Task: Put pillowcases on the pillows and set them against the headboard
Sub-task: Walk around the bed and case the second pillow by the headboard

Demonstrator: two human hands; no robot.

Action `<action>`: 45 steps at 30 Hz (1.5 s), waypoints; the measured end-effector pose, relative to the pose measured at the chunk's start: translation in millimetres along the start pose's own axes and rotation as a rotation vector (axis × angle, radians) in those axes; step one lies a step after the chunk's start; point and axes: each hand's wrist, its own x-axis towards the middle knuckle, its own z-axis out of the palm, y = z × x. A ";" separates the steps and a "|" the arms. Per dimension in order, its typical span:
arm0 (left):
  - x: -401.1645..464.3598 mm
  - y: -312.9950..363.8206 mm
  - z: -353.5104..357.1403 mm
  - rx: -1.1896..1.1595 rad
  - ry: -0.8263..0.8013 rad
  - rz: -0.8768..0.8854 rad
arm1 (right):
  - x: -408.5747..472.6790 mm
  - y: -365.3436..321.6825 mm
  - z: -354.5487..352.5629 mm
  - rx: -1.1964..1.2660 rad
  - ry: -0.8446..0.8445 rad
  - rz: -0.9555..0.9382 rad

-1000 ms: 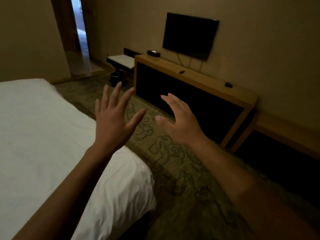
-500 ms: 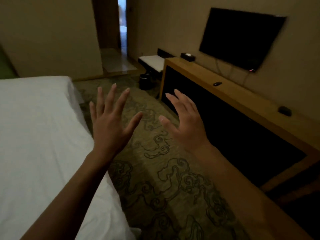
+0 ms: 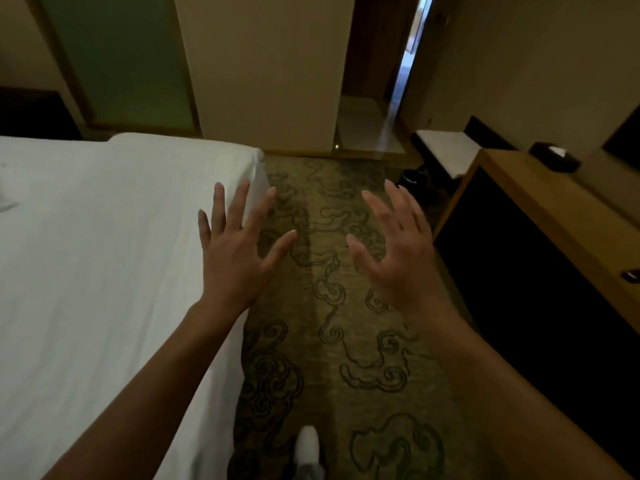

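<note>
The bed (image 3: 97, 258) with a plain white sheet fills the left half of the view. No pillow or pillowcase shows, apart from a scrap of white cloth (image 3: 5, 202) at the far left edge. My left hand (image 3: 239, 247) is held out over the bed's right edge, fingers spread, holding nothing. My right hand (image 3: 398, 251) is raised over the carpet beside it, fingers apart and empty. The headboard is out of view.
A patterned carpet aisle (image 3: 332, 341) runs between the bed and a long wooden console (image 3: 554, 209) on the right. A black tissue box (image 3: 554, 156) sits on the console. A bench (image 3: 446, 150), a small bin (image 3: 414, 180) and a doorway (image 3: 408, 64) lie ahead. My shoe (image 3: 308, 448) shows below.
The view has swung left: the TV has slid out of frame and more of the bed and far wall show. Both hands stay raised, open and empty.
</note>
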 end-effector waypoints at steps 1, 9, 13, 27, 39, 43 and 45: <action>53.5 -5.7 52.6 0.003 -0.013 -0.035 | 52.2 43.4 37.5 0.014 -0.018 0.005; 254.3 10.4 184.3 0.006 -0.025 -0.050 | 231.9 159.4 129.0 -0.007 0.019 -0.007; 402.6 -10.3 269.8 0.012 0.006 -0.070 | 371.7 230.8 205.0 0.062 0.050 -0.015; 753.4 -116.9 468.1 0.187 0.193 -0.194 | 748.2 357.6 462.3 0.239 0.010 -0.156; 1064.9 -340.6 660.5 0.231 0.303 -0.338 | 1090.9 416.0 747.1 0.230 -0.105 -0.183; 1187.2 -440.6 692.5 0.307 0.322 -0.394 | 1235.1 396.0 858.6 0.309 -0.141 -0.216; 1214.6 -465.5 690.9 0.335 0.353 -0.382 | 1264.1 388.7 878.6 0.313 -0.092 -0.242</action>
